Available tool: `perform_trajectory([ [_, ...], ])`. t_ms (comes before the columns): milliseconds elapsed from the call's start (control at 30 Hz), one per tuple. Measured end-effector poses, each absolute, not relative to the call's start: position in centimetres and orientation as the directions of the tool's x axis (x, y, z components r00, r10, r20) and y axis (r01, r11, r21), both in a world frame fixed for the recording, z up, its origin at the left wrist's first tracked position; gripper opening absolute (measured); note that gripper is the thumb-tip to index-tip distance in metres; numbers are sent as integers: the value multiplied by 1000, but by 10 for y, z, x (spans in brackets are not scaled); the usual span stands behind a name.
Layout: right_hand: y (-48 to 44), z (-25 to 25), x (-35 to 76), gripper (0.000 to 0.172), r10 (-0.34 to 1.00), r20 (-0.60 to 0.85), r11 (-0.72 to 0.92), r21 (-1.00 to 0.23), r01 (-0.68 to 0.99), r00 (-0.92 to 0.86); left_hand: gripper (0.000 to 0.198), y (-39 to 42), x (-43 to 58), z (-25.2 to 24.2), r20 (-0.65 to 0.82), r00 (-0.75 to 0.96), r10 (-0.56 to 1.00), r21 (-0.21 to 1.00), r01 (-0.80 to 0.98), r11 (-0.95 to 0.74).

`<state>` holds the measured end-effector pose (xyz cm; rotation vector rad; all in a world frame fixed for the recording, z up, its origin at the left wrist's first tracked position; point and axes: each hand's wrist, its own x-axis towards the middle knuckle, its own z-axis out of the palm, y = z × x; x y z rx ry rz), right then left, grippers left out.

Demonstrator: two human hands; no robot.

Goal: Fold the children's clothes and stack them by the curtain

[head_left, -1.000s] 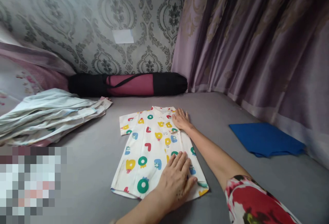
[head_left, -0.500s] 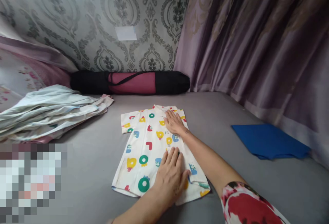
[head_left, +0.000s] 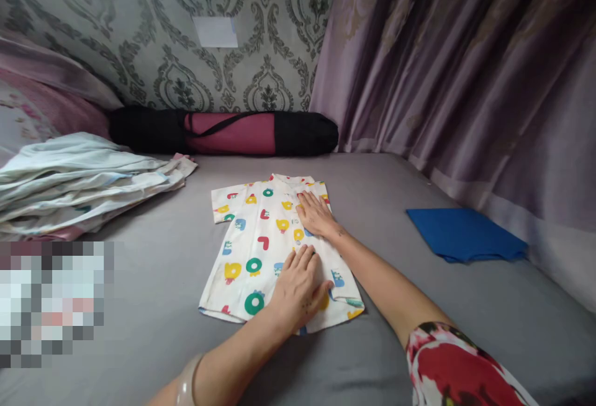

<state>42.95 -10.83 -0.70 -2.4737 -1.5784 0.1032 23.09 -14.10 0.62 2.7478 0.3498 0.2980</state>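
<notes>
A short-sleeved white shirt point(head_left: 249, 226) with a colourful letter print lies spread on the grey sheet, collar at the far end. My left hand point(head_left: 302, 285) rests flat on its lower front, fingers pointing away from me. Farther up, near the collar on the shirt's right side, my right hand point(head_left: 315, 213) also presses flat with fingers stretched out. The shirt's left sleeve in view sticks out sideways; its right sleeve is not seen spread out. Neither hand grips the cloth.
Folded blue cloth point(head_left: 465, 235) lies on the right of the grey sheet point(head_left: 153, 288). A heap of pale clothes point(head_left: 88, 176) is at left. Against the patterned wall stands a black and maroon roll bag point(head_left: 242, 133). Purple curtains point(head_left: 419, 64) hang on the right.
The view has shifted, so the shirt and surroundings sit higher in the picture. More of my left forearm shows, with a band at it. Both hands stay flat on the shirt.
</notes>
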Motion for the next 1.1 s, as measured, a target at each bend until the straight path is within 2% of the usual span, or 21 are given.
perform_trajectory([
  [100,-109,-3,433,60,914,38,-377,-283,882,403,47,-139,229,5,200,944,262,404,164,-900],
  [200,-123,6,439,61,911,13,-378,-375,847,413,37,-134,228,2,325,905,276,486,91,-869],
  [300,-148,9,438,63,886,15,-429,-354,831,464,27,-127,229,5,396,822,408,626,83,-775],
  [433,-172,3,428,65,859,-6,-500,-230,835,512,30,-114,231,20,235,712,661,804,240,-544],
  [567,-176,0,420,66,857,-2,-507,-176,844,515,30,-105,233,28,84,651,754,909,260,-325],
  [700,-185,4,410,67,876,-33,-478,-182,859,481,30,-103,233,26,47,650,758,941,225,-252],
  [933,-233,11,373,71,918,-90,-397,-214,893,387,31,-96,228,35,67,632,772,939,221,-262],
  [1100,-264,17,348,68,938,-84,-348,-219,912,337,28,-68,222,41,80,554,829,936,244,-254],
])
